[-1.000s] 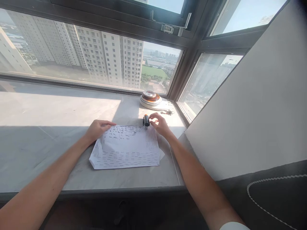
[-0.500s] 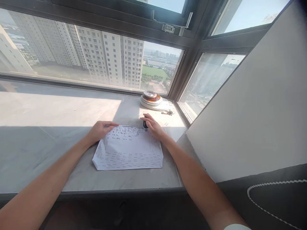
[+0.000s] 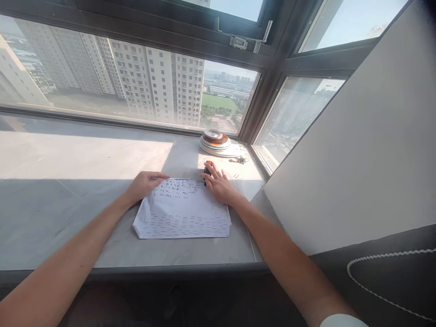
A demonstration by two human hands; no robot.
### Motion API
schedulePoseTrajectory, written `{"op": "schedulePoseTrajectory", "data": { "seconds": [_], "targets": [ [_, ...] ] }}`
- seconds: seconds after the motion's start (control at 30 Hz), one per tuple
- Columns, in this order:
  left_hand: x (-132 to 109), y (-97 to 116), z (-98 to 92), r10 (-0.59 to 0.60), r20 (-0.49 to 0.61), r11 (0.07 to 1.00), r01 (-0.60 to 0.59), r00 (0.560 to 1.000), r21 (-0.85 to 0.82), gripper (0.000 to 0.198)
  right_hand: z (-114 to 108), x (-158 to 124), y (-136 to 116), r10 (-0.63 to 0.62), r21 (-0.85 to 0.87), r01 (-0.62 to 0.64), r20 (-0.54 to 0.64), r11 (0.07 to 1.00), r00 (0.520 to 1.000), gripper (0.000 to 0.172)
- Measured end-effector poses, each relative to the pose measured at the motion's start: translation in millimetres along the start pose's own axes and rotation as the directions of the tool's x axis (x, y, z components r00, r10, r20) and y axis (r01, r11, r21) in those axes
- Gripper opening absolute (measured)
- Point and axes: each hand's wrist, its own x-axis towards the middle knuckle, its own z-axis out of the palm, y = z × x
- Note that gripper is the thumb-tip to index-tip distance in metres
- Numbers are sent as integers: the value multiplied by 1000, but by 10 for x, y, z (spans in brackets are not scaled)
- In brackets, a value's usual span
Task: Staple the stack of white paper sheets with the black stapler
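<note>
A white sheet of paper (image 3: 182, 207) lies on the sill, with handwriting along its far part and rows of short dark dashes near its front edge. My left hand (image 3: 146, 185) is at the far left corner, index finger stretched along the top edge and thumb on the sheet, holding it down. At the far right corner, my right hand (image 3: 220, 185) has its thumb and fingers around a small black stamp (image 3: 206, 170) with an orange top. The stamp stands upright at the paper's far edge; its underside is hidden.
Beyond the right hand, a stack of round white and amber dishes (image 3: 215, 143) stands by the window corner. A small dark bunch, perhaps keys (image 3: 239, 160), lies in front of it. A white slanted wall (image 3: 357, 159) rises at the right, and the sill's dark edge (image 3: 143, 271) runs along the front.
My right hand has shifted slightly, its fingers now more spread, so the stamp's orange top shows. The left hand stays at the paper's corner. The view has tilted a little.
</note>
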Motion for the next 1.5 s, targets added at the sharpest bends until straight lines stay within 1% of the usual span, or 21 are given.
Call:
{"op": "schedulePoseTrajectory", "data": {
  "seconds": [0.13, 0.27, 0.33, 0.4, 0.43, 0.5, 0.53, 0.67, 0.73, 0.77, 0.83, 0.87, 0.9, 0.93, 1.0, 1.07, 1.13, 1.23, 1.3, 1.4, 1.5],
  "targets": [
    [1, -4, 4, 24, 24, 999, -25, 999, 38, 30, -119, 60, 89, 3, 157, 12, -95, 988, 995, 51],
    [8, -23, 13, 77, 57, 995, -81, 995, 59, 30, -173, 119, 256, -38, 257, 83, -177, 963, 984, 47],
    [13, -34, 16, 105, 48, 991, -108, 993, 72, 30, -153, 135, 333, -42, 270, 93, -189, 958, 981, 52],
    [17, -43, 20, 151, 33, 984, -153, 988, 91, 29, -125, 146, 385, -70, 236, 110, -171, 966, 983, 60],
    [19, -49, 24, 179, 34, 978, -182, 983, 102, 28, -113, 150, 399, -95, 207, 126, -154, 970, 983, 61],
    [24, -66, 33, 229, 59, 964, -235, 972, 125, 26, -99, 160, 413, -129, 143, 147, -130, 979, 983, 56],
    [27, -75, 37, 244, 78, 958, -252, 967, 134, 25, -99, 164, 418, -125, 113, 141, -138, 984, 982, 50],
    [33, -108, 44, 247, 111, 954, -261, 963, 148, 23, -143, 159, 459, -44, -33, 37, -231, 999, 972, 22],
    [32, -111, 43, 244, 111, 956, -258, 963, 135, 22, -192, 141, 474, 20, -86, -50, -320, 995, 947, 14],
    [30, -110, 43, 245, 115, 957, -259, 963, 127, 22, -220, 129, 466, 58, -88, -100, -387, 991, 920, 12],
    [28, -107, 44, 250, 129, 958, -264, 960, 112, 23, -271, 103, 403, 142, -28, -184, -527, 983, 838, 13],
    [29, -105, 44, 253, 136, 957, -268, 958, 108, 23, -288, 91, 342, 183, 27, -204, -567, 979, 803, 14],
    [31, -105, 44, 258, 141, 956, -273, 956, 107, 23, -294, 80, 263, 217, 83, -208, -573, 975, 790, 14],
    [36, -107, 43, 263, 143, 954, -280, 954, 110, 23, -289, 73, 168, 239, 129, -201, -546, 971, 803, 15],
    [50, -117, 39, 273, 137, 947, -291, 952, 134, 23, -242, 73, -54, 238, 177, -179, -414, 968, 879, 16],
    [68, -136, 30, 278, 112, 942, -294, 954, 163, 25, -161, 93, -283, 193, 159, -154, -266, 975, 945, 19],
    [83, -159, 21, 277, 75, 943, -286, 958, 173, 28, -78, 118, -481, 153, 123, -133, -164, 983, 975, 20],
    [88, -173, 11, 277, 41, 947, -280, 960, 159, 31, -4, 90, -665, 140, 93, -130, -121, 987, 983, 20],
    [77, -160, 11, 276, 42, 948, -279, 960, 154, 30, -8, -17, -694, 169, 121, -154, -126, 981, 978, 20],
    [54, -126, 19, 256, 25, 956, -257, 966, 142, 29, -99, -325, -596, 222, 211, -193, -126, 958, 967, 20],
    [48, -115, 33, 243, 12, 963, -243, 970, 116, 30, -279, -693, -363, 279, 262, -240, -123, 935, 952, 19]
  ]
}}
